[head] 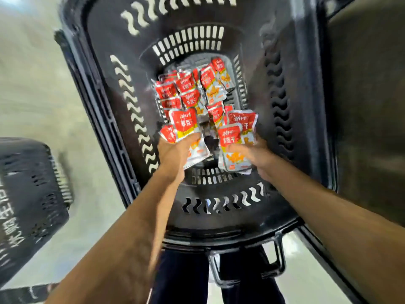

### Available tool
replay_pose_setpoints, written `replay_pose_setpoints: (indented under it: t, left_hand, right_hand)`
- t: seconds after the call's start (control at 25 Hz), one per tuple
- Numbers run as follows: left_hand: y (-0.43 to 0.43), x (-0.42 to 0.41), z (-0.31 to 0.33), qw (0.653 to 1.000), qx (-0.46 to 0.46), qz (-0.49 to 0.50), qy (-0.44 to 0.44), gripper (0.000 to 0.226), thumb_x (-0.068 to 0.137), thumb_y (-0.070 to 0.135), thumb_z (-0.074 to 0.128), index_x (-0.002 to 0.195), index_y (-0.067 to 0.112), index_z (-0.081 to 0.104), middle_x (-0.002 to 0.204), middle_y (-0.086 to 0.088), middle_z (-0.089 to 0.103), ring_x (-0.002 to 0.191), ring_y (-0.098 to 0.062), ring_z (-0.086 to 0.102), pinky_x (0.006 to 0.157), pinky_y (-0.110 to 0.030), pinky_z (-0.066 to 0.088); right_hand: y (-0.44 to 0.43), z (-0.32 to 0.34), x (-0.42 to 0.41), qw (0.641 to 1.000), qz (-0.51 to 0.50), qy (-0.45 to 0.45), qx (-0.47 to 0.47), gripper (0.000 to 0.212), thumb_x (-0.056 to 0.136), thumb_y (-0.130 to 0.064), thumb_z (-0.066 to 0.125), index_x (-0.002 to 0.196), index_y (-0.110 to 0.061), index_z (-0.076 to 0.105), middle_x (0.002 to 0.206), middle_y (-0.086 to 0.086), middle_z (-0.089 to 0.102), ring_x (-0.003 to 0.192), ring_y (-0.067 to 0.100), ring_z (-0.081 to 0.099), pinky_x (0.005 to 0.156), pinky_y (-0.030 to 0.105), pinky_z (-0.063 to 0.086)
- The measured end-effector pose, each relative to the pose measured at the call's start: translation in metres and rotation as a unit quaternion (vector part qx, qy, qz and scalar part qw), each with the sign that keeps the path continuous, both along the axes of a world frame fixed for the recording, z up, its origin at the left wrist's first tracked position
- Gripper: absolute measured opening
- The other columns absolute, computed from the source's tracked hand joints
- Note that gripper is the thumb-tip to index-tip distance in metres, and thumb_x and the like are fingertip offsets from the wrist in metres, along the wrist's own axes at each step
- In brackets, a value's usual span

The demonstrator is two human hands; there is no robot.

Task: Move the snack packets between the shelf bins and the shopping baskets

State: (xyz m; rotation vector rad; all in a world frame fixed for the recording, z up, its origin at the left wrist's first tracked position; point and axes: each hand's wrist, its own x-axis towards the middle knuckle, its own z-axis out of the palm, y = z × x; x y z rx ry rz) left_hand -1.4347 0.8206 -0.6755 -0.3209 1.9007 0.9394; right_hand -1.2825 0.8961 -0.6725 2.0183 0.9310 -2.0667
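Deep in the basket (98,51), the left hand (173,152) is clamping several packets (184,122) under its thumb, and the right hand (255,153) is gripping another bunch (237,137) likewise. Packets are hiding both hands' fingers, and blur is smearing the print. Red-and-silver, glossy, the pile (190,88) is lying on the basket floor.

Two black shopping baskets are seen: the large basket (98,69) in the middle and a second basket (28,189) to its left. About ten red-and-silver snack packets (190,96) can be counted on the large basket's floor, though blur prevents an exact tally. Two hands are counted above that floor, with at least two more packets gripped by the left hand (175,150) and at least two by the right hand (252,152).
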Motion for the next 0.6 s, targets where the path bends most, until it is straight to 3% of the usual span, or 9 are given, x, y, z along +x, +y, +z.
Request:
replay_pose_setpoints:
  t: [0.12,0.24,0.32,0.4,0.48,0.6]
  left_hand:
    - [-0.01,-0.01,0.084,1.0,0.003,-0.002,0.0,0.03,0.073,0.002,0.077,0.098,0.014,0.064,0.08,0.002,0.067,0.049,-0.001,0.062,0.047,-0.016,0.051]
    - [-0.023,-0.014,0.167,0.999,0.033,0.009,-0.022,0.022,0.074,-0.001,0.075,0.089,0.012,0.066,0.08,-0.006,0.072,0.053,-0.012,0.066,0.055,-0.029,0.058]
    - [-0.033,-0.016,0.228,0.998,0.051,0.015,-0.031,0.029,0.071,0.001,0.077,0.098,0.008,0.067,0.089,-0.012,0.072,0.065,-0.022,0.069,0.065,-0.039,0.06]
    - [-0.044,-0.016,0.288,0.995,0.092,0.021,-0.028,0.036,0.07,0.002,0.077,0.102,0.013,0.064,0.093,-0.011,0.072,0.071,-0.023,0.07,0.065,-0.037,0.06]
    - [-0.057,-0.01,0.339,0.991,0.132,0.022,-0.013,0.033,0.072,0.0,0.075,0.095,0.019,0.061,0.089,-0.007,0.072,0.07,-0.021,0.07,0.063,-0.033,0.058]
    - [-0.081,0.005,0.399,0.989,0.147,0.011,-0.01,0.031,0.072,0.001,0.076,0.09,0.02,0.06,0.092,-0.009,0.071,0.08,-0.027,0.067,0.081,-0.041,0.055]
  right_hand:
    - [-0.007,0.093,0.004,0.998,-0.006,0.06,-0.005,0.017,0.081,-0.008,0.069,0.093,-0.02,0.064,0.087,-0.001,0.07,0.072,0.01,0.067,0.068,0.025,0.052]
    - [-0.011,0.179,0.009,0.994,-0.05,0.085,0.048,0.021,0.079,-0.001,0.068,0.088,-0.019,0.065,0.073,-0.007,0.072,0.065,0.009,0.068,0.059,0.024,0.054]
    - [-0.017,0.24,0.011,0.992,-0.063,0.099,0.05,0.022,0.078,0.002,0.067,0.09,-0.017,0.064,0.079,0.0,0.073,0.068,0.012,0.069,0.065,0.027,0.057]
    - [-0.025,0.295,0.016,0.989,-0.077,0.109,0.071,0.031,0.076,0.002,0.069,0.103,-0.012,0.062,0.096,0.01,0.071,0.082,0.023,0.068,0.079,0.037,0.056]
    - [-0.034,0.342,0.022,0.985,-0.09,0.128,0.074,0.034,0.077,-0.001,0.07,0.108,-0.012,0.06,0.101,0.011,0.07,0.089,0.027,0.068,0.078,0.038,0.055]
    - [-0.057,0.402,0.035,0.982,-0.09,0.143,0.084,0.026,0.079,-0.003,0.068,0.102,-0.014,0.061,0.095,0.008,0.071,0.083,0.024,0.069,0.072,0.035,0.055]
